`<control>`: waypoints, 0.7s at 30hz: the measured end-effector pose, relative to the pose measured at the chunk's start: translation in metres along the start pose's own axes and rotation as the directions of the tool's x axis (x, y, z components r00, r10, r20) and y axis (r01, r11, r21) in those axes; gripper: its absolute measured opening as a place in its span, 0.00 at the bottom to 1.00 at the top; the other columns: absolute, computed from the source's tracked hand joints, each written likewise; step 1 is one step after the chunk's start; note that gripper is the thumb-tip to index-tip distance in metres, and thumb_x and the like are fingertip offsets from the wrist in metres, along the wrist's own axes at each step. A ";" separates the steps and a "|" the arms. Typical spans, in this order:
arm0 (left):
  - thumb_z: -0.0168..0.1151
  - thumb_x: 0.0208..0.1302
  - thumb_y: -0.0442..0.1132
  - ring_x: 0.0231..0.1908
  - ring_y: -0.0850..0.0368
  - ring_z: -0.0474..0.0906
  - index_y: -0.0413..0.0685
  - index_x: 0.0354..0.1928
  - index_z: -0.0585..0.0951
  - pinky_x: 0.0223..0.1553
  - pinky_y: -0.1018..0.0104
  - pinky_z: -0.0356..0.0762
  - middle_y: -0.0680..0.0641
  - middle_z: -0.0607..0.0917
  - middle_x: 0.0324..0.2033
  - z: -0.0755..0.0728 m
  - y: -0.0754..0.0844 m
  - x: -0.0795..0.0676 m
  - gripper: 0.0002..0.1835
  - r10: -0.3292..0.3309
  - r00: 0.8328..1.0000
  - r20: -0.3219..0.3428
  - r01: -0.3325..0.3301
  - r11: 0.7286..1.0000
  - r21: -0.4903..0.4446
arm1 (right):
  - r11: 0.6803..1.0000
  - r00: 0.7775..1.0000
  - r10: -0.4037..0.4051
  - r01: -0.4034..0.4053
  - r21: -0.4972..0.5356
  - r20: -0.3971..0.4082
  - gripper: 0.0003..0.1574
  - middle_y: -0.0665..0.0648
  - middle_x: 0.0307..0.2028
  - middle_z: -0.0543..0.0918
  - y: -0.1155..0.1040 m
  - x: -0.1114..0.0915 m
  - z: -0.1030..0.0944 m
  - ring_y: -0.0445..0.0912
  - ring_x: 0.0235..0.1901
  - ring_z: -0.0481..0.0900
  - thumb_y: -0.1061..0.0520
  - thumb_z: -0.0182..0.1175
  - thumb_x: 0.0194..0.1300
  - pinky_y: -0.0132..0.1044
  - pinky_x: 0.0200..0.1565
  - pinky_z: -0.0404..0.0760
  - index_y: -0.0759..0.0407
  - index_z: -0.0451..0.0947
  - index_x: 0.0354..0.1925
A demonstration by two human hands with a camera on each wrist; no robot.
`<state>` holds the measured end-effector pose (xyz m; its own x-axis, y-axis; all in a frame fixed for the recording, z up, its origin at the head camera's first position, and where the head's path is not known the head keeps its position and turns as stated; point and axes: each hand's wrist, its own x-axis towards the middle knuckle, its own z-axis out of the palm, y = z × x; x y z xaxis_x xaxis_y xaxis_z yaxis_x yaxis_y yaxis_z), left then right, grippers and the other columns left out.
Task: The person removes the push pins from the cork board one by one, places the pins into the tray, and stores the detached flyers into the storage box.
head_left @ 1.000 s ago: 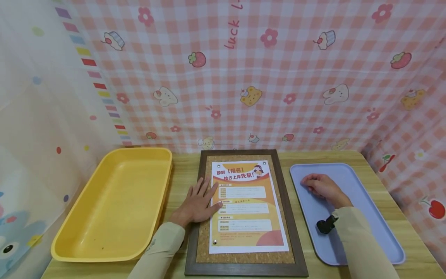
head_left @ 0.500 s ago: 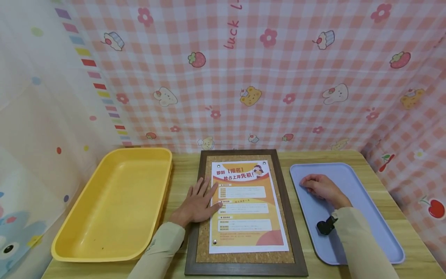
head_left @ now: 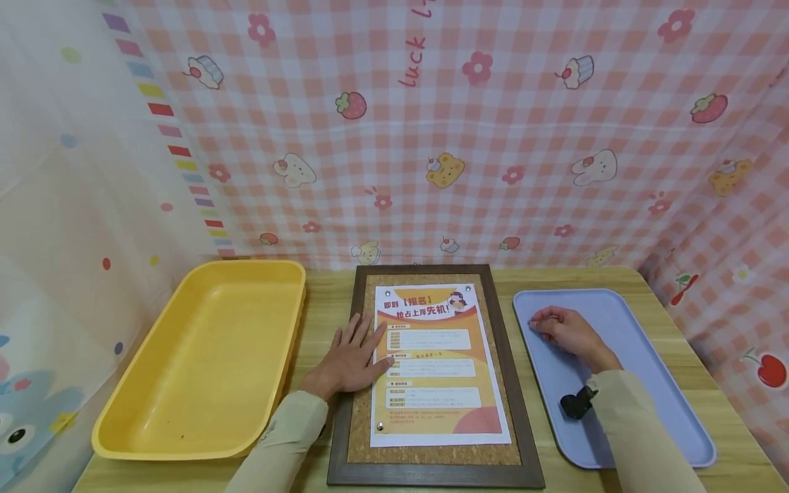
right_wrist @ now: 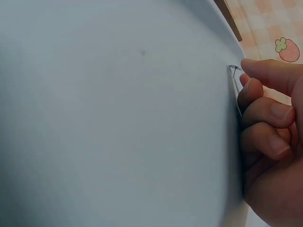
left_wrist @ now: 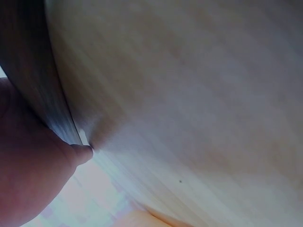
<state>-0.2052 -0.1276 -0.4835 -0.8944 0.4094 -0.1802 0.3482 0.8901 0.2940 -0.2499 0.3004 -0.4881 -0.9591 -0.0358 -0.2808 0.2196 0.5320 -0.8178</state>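
Head view gives me a pink checked curtain [head_left: 394, 137] with printed flowers and cupcakes, behind a wood-grain tabletop [head_left: 327, 291]. I see a yellow tray [head_left: 212, 356] at the left, a dark-framed corkboard [head_left: 431, 455] in the middle and a lavender tray [head_left: 610, 318] at the right. An orange and white poster [head_left: 431, 414] lies on the cork. The left hand [head_left: 350, 363] is spread across the board's left edge, thumb and forefinger reaching over the poster. The right hand [head_left: 573, 334] is at the lavender tray's left side, fingers curled, thumb and forefinger close together. Silver pins [head_left: 379, 426] sit at three poster corners, two upper and the lower left. Right wrist view shows me a small tack [right_wrist: 234, 70] right at the thumb's tip; I cannot tell whether it is pinched.
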 end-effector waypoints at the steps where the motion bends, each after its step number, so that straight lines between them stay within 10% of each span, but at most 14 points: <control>1: 0.37 0.67 0.66 0.72 0.46 0.29 0.58 0.74 0.44 0.68 0.42 0.36 0.46 0.38 0.73 0.000 0.000 0.000 0.39 0.000 1.000 0.000 0.000 1.000 0.003 | 1.000 1.000 -0.003 0.003 -0.002 -0.006 0.21 0.51 0.23 0.74 0.000 0.000 0.000 0.39 0.17 0.66 0.49 0.60 0.63 0.34 0.18 0.66 0.64 0.75 0.45; 21: 0.38 0.68 0.64 0.71 0.43 0.29 0.56 0.74 0.45 0.67 0.41 0.36 0.44 0.38 0.73 -0.001 -0.001 0.000 0.39 0.014 1.000 0.003 -0.014 1.000 0.000 | 0.987 0.987 -0.154 0.153 0.043 0.034 0.18 0.48 0.14 0.67 -0.027 -0.009 0.016 0.39 0.12 0.63 0.57 0.59 0.64 0.33 0.16 0.64 0.67 0.73 0.48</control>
<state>-0.2057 -0.1289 -0.4829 -0.8885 0.4226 -0.1789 0.3608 0.8842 0.2965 -0.2443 0.2729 -0.4709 -0.9748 -0.1466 -0.1683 0.0778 0.4837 -0.8718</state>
